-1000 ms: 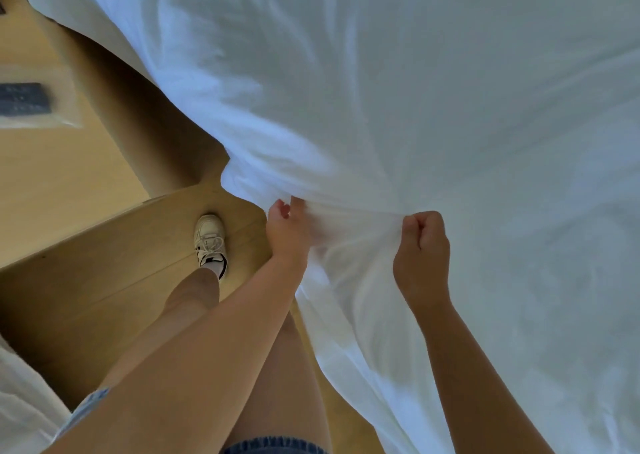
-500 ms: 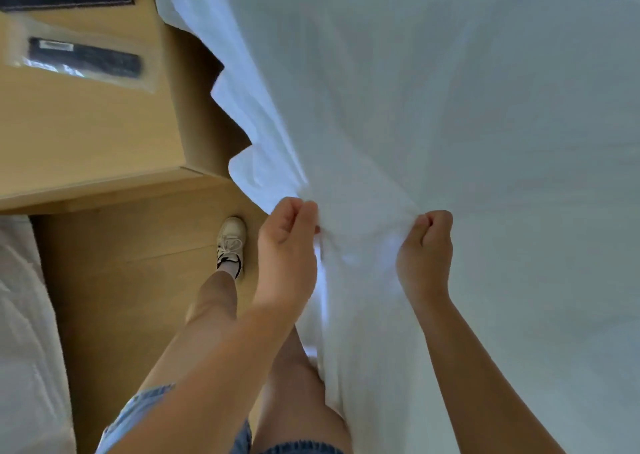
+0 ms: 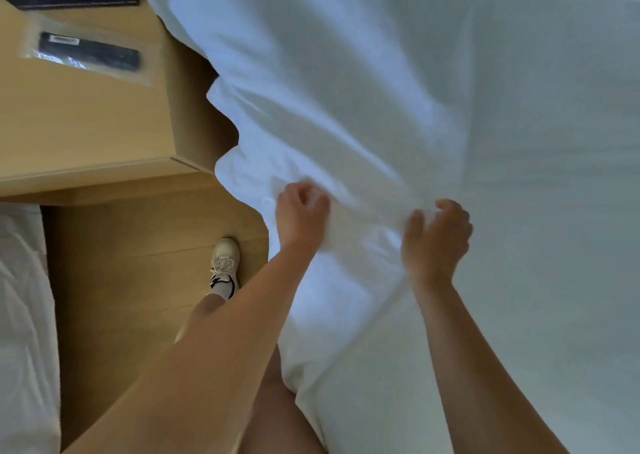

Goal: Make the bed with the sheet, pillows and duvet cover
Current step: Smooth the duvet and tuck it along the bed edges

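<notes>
At bedside, next to the wooden table (image 3: 86,117), the white sheet (image 3: 415,89) lies spread over most of the bed. Its near edge is bunched & wavy, w/ part draping down the side toward the floor (image 3: 138,263). The left hand (image 3: 301,211) is fisted on that bunched edge, fingers curled tight into the cloth. The right hand (image 3: 436,235), just beside it, has fingers half-curled over a fold, thumb apart; real grip or not, can't tell, too blurred.

Progress, as a judgement: early. The sheet is on the bed but not yet pulled flat or tucked on this side. No pillows or duvet cover identifiable; the white bedding (image 3: 20,315) at far left could be either, unclear. Prob. left to do: smooth & tuck the sheet, then pillows, then duvet cover. A bagged remote (image 3: 90,53) on the table isn't part of the job.
</notes>
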`<action>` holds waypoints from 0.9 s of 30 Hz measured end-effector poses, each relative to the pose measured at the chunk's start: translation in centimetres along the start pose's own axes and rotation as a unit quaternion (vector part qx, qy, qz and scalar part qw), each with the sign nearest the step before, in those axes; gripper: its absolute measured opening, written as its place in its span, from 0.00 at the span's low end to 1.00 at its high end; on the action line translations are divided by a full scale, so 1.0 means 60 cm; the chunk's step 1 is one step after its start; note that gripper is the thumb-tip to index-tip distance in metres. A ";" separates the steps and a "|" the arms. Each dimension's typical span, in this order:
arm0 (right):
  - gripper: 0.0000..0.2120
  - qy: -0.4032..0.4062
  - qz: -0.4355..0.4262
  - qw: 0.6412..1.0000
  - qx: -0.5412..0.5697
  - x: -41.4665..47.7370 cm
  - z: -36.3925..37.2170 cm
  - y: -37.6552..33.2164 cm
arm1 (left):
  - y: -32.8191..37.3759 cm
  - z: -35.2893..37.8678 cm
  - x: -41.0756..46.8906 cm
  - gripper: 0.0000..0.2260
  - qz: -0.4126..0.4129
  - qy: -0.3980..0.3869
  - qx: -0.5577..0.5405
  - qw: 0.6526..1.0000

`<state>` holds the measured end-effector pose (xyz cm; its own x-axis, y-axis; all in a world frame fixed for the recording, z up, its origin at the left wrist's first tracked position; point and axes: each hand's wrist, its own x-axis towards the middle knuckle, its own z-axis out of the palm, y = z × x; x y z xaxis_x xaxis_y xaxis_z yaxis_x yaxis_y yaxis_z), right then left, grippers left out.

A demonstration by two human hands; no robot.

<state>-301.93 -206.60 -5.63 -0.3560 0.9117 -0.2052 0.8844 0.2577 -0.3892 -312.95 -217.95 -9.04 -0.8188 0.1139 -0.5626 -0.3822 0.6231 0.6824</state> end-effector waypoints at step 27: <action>0.10 0.043 -0.092 0.973 0.208 -0.013 -0.014 -0.043 | -0.031 -0.090 -0.014 0.22 -0.047 -0.074 0.066 0.994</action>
<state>-303.69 -207.69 -3.72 -0.4549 0.8901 -0.0289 0.6034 0.2842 -0.7451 -313.87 -223.38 -7.31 -0.7064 0.1580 -0.6899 -0.3855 0.7316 0.5622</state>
